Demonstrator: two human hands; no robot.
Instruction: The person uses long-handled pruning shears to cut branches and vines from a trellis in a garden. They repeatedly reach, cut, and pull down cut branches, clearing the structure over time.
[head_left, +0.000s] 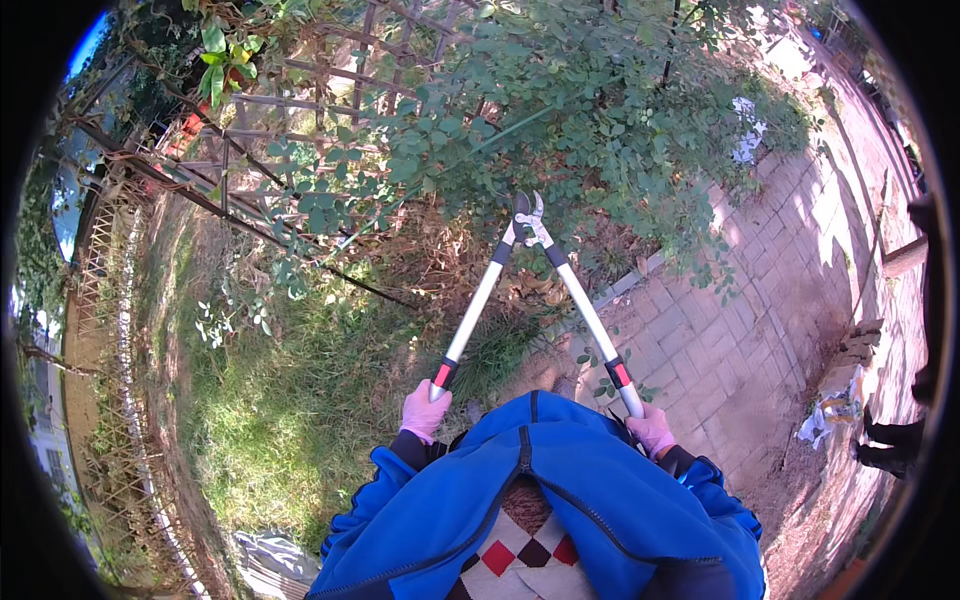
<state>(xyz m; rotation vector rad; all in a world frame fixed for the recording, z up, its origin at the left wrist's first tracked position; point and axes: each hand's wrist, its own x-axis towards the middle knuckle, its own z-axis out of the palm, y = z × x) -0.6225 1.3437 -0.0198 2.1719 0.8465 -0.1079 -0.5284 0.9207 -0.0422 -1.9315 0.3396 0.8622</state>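
My left hand (425, 412), in a pink glove, grips the end of one handle of a pair of bypass loppers (477, 309). The end of the other handle is in my right hand (652, 430), gloved the same way. Both silver handles spread apart in a V, and the metal jaws (529, 210) stand parted at the far end. Those jaws are up against the lower edge of a leafy green shrub (592, 142). Whether a stem lies between the blades, I cannot tell.
A wooden lattice (322, 105) with dark rails stands behind the shrub at left. Grass (277, 420) lies on my left, brick paving (697, 330) on my right. Crumpled litter (832, 409) lies near a person's dark-clad legs (892, 442) at far right.
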